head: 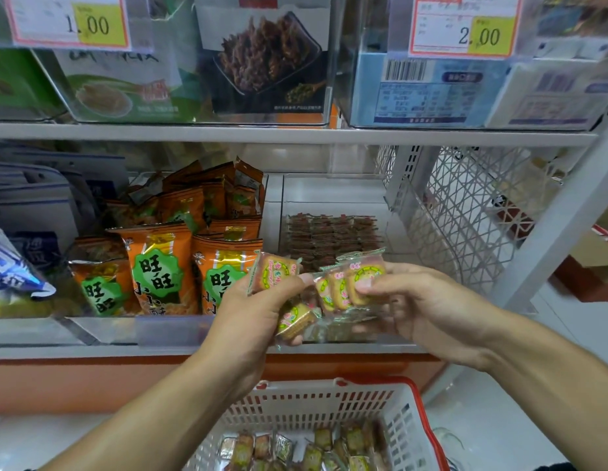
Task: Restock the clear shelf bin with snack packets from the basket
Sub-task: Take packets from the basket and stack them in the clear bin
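orange 旺旺 bags (160, 273), price tags 1.00 (66, 22), 2.00 (464, 25)

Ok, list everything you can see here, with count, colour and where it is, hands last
Clear shelf bin: one, transparent, lower shelf centre-right, a layer of small reddish packets inside.
Snack packets in hand: several, clear wrap with yellow-green labels, held in front of the bin.
Basket: one, white with red rim, below the shelf, more snack packets in its bottom.
Orange bags: many, orange and green, bin to the left.
Blue-white packs: several, far left of the lower shelf.
Price tags: two, white and yellow, upper shelf, 1.00 and 2.00.
Upper shelf boxes: several, green, dark and blue, in clear bins.
Left hand: holds packets.
Right hand: fingers pinch packets.
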Motion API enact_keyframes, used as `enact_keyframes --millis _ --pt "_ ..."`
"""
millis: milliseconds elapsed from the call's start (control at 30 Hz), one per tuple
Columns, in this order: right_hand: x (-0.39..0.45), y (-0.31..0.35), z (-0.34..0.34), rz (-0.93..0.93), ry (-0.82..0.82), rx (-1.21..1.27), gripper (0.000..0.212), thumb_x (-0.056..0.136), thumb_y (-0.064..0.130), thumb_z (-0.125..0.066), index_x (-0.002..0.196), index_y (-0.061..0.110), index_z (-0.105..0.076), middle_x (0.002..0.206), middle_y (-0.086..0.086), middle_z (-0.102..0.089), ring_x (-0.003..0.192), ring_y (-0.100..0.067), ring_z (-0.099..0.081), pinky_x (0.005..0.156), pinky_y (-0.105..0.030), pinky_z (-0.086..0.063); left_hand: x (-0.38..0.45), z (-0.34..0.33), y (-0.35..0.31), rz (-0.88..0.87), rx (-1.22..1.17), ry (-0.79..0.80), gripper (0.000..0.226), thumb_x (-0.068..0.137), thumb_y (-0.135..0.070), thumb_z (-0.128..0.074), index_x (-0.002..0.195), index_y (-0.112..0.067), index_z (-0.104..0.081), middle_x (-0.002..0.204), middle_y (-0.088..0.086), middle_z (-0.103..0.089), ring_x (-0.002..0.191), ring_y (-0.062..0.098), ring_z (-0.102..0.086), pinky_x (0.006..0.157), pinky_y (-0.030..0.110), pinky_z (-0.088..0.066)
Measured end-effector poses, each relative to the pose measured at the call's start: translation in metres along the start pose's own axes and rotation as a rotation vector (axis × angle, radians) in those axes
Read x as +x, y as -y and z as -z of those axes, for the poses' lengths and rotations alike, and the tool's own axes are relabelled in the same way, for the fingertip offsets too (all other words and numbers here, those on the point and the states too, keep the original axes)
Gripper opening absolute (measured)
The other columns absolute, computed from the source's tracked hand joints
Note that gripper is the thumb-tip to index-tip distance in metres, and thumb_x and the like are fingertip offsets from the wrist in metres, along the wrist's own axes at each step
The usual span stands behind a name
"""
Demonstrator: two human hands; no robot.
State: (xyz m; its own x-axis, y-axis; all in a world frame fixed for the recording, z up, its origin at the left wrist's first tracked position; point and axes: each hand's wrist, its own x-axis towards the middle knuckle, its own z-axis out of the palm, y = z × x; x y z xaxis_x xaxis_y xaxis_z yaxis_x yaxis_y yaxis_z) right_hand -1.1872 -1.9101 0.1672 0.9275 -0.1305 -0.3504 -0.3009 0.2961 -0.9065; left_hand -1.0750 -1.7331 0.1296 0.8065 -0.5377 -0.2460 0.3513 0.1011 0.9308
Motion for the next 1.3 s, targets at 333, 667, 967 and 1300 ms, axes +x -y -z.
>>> enact_keyframes --millis 333,667,967,1300 --pt "-0.004 0.007 0.012 -0.017 0.082 -0.182 0.046 0.084 0.014 -0.076 0.126 0.002 -0.062 0.106 -0.012 -0.072 0.085 -0.018 -0.063 0.064 -0.027 -0.049 -0.002 0.004 -0.002 0.139 0.208 0.197 0.036 0.078 -0.019 -0.085 0.108 -0.008 -0.068 0.093 0.020 -0.078 0.072 0.023 -0.075 0.038 0.023 -0.047" --pt "0.000 0.003 -0.001 0.086 -0.125 0.272 0.048 0.080 0.011 -0.065 0.127 0.002 -0.063 0.109 -0.014 -0.073 0.096 -0.022 -0.064 0.074 -0.030 -0.045 -0.002 -0.007 0.001 -0.007 -0.191 -0.172 0.025 0.083 -0.011 -0.080 0.105 -0.006 -0.068 0.074 0.006 -0.075 0.055 0.013 -0.069 0.040 0.024 -0.049" --pt "0.011 -0.024 -0.027 -0.024 -0.062 0.603 0.044 0.090 0.009 -0.052 0.132 0.003 -0.061 0.127 -0.017 -0.069 0.130 -0.030 -0.058 0.103 -0.045 -0.049 -0.005 -0.013 0.004 -0.051 -0.219 -0.193 0.014 0.086 -0.011 -0.077 0.097 -0.010 -0.069 0.077 0.006 -0.076 0.060 0.013 -0.072 0.041 0.023 -0.050" --pt "0.016 -0.014 -0.016 0.017 -0.102 0.470 0.044 0.093 0.009 -0.052 0.135 -0.001 -0.057 0.128 -0.023 -0.067 0.126 -0.036 -0.060 0.108 -0.049 -0.045 -0.007 -0.011 0.009 0.060 0.005 0.010 0.022 0.084 -0.013 -0.081 0.101 -0.004 -0.070 0.083 0.017 -0.076 0.065 0.018 -0.069 0.045 0.026 -0.051"
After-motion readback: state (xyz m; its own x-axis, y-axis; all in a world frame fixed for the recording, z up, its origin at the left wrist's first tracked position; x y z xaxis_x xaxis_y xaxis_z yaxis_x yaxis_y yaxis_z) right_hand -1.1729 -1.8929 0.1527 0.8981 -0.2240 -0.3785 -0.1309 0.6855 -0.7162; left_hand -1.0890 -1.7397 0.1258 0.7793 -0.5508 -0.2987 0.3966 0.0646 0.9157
